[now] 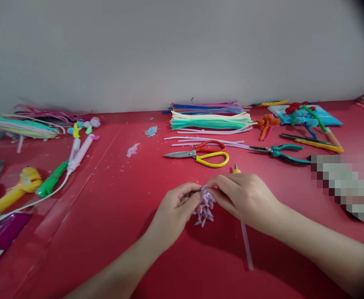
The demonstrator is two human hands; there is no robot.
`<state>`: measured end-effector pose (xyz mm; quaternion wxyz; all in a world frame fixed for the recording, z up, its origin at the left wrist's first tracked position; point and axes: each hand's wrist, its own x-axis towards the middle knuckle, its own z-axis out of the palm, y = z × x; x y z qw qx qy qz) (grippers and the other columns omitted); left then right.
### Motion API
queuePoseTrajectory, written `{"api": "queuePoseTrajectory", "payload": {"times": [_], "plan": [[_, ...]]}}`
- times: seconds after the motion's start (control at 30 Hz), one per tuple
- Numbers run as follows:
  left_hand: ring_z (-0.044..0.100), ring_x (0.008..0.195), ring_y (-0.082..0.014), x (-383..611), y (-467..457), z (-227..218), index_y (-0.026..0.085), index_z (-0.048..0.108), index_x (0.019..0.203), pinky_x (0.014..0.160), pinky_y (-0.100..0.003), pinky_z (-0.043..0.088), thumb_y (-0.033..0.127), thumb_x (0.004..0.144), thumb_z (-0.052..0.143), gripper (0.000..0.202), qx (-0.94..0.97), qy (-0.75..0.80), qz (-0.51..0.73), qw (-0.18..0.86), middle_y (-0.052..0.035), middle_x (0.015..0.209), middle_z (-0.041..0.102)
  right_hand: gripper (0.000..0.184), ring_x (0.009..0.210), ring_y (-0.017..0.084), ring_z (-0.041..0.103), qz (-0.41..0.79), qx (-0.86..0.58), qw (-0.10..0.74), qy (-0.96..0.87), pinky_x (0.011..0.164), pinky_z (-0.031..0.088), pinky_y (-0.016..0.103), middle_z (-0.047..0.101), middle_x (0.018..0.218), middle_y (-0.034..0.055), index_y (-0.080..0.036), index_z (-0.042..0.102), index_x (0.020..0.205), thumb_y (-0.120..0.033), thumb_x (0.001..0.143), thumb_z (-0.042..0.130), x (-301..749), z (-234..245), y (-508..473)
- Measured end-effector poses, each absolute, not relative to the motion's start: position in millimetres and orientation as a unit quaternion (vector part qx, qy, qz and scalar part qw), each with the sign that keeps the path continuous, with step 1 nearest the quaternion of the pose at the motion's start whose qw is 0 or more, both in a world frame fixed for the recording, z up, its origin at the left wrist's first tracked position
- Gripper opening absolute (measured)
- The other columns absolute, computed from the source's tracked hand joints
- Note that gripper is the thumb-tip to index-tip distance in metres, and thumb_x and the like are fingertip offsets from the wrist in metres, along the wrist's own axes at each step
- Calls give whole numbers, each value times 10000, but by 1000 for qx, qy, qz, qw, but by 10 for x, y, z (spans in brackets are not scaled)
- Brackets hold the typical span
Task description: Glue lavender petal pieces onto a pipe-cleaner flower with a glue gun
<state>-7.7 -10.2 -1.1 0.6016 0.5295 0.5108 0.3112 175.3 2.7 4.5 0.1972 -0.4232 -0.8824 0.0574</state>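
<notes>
Both of my hands meet over the red table, pinching a small lilac pipe-cleaner cluster made of short looped pieces. My left hand grips its left side with thumb and fingers closed. From the right, my right hand pinches its top. A pale lilac stem runs down from under my right hand toward me. A small yellow-orange tip pokes out just beyond my right hand.
Scissors with red and yellow handles and teal pliers lie beyond my hands. Bundles of pipe cleaners line the wall. Finished flowers sit far right. A yellow glue gun, green-handled tool and more pipe cleaners lie left.
</notes>
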Motion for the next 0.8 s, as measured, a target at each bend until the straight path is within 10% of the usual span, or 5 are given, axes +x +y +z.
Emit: {"api": "queuePoseTrajectory", "payload": {"times": [0.8], "plan": [[506, 670, -110, -58, -137, -7, 174, 609, 880, 624, -201, 425, 284, 846, 528, 141, 610, 511, 328, 509, 6, 753, 582, 117, 507, 110, 486, 64, -417, 274, -864, 503, 311, 235, 565, 570, -24, -169, 597, 858, -202, 854, 484, 1739, 54, -34]]}}
